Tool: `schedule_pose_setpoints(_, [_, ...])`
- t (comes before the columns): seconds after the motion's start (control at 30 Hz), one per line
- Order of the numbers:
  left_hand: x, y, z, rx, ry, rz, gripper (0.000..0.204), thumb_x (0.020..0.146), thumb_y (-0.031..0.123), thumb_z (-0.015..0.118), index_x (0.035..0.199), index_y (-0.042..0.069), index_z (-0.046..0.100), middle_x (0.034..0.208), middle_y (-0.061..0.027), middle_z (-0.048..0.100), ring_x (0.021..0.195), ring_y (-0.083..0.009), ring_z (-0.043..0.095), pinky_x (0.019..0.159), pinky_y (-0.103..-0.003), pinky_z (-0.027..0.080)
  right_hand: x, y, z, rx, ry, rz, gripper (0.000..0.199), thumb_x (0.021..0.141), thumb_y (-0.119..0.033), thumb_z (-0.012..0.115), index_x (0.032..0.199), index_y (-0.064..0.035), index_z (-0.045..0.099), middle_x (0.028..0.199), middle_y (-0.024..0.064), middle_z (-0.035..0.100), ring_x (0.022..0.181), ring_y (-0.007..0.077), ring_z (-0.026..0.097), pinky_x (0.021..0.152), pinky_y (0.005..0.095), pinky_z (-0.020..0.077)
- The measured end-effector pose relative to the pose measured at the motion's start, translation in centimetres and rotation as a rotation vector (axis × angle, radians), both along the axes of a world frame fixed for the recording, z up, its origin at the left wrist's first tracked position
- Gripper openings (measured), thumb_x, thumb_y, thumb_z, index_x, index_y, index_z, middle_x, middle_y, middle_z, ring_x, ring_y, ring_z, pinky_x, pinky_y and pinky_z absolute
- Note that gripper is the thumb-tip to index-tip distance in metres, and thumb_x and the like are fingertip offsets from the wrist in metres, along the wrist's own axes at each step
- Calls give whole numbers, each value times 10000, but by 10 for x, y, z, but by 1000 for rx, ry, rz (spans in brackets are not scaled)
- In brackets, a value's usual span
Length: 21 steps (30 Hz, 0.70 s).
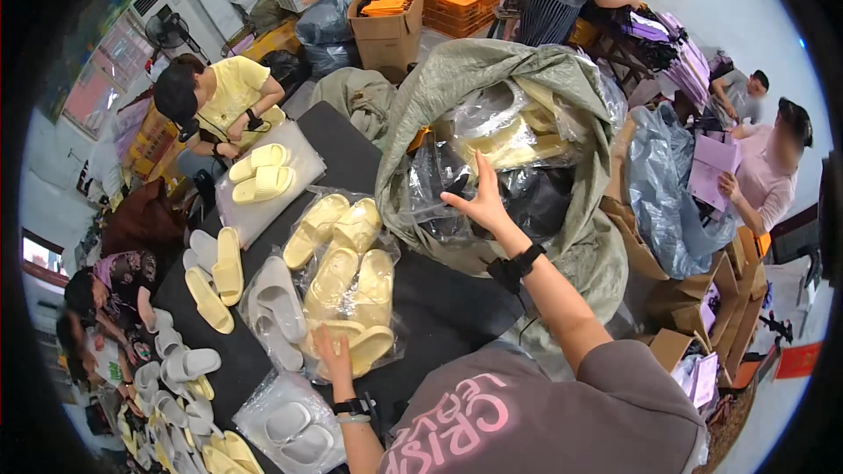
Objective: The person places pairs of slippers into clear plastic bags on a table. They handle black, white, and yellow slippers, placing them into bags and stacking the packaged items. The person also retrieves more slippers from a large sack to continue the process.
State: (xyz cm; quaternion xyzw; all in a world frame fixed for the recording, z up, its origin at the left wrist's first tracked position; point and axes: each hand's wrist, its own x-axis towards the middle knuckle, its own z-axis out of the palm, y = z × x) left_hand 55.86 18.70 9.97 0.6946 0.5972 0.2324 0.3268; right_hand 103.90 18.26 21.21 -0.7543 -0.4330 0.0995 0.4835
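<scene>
My left hand lies with fingers stretched out on the nearest of several clear bags of yellow slippers on the dark table. Over the mouth of a big grey-green woven sack, my right hand has its fingers spread and thumb apart, with nothing seen in its grasp. Inside the sack are clear-bagged yellow slippers and bagged black items. Beside the yellow bags lie bagged grey slippers, with another grey pair in a bag closer to me.
Loose grey and yellow slippers pile along the table's left side. A person in yellow sits beyond a stack of clear bags topped by a yellow pair. Cardboard boxes and an orange crate stand behind. Others work at right.
</scene>
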Motion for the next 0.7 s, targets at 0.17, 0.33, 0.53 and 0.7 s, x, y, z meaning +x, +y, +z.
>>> schedule_pose_setpoints(0.17, [30,-5,29,35,59,-12,657,901,196,672,1496,100,409,1599,-259,161,1481,-416,161,1196,-496,156,-40,20,-50,43,95,-14,1230,666,-291,877,1562,-79,62,1543,273,234,1410,417,307,1120,445,348])
schedule_pose_setpoints(0.33, [38,-25,51,70,56,-9,633,892,146,664,1478,81,432,1595,-265,164,1481,-425,161,1191,-481,185,-31,-2,-80,166,373,-112,944,707,57,678,1524,-138,247,1426,175,480,1261,280,534,1039,355,432])
schedule_pose_setpoints(0.53, [12,-50,63,103,79,72,577,922,133,634,1459,44,442,1591,-255,195,1463,-416,225,1184,-466,214,0,-47,-31,364,624,88,920,716,185,591,1519,-130,271,1404,105,460,1217,202,531,1023,324,436])
schedule_pose_setpoints(0.7, [-3,-59,79,73,39,136,563,925,119,631,1454,45,452,1582,-271,213,1460,-412,238,1180,-443,222,9,-114,49,307,280,56,937,672,61,738,1495,-95,319,1411,86,445,1234,207,509,1034,343,449])
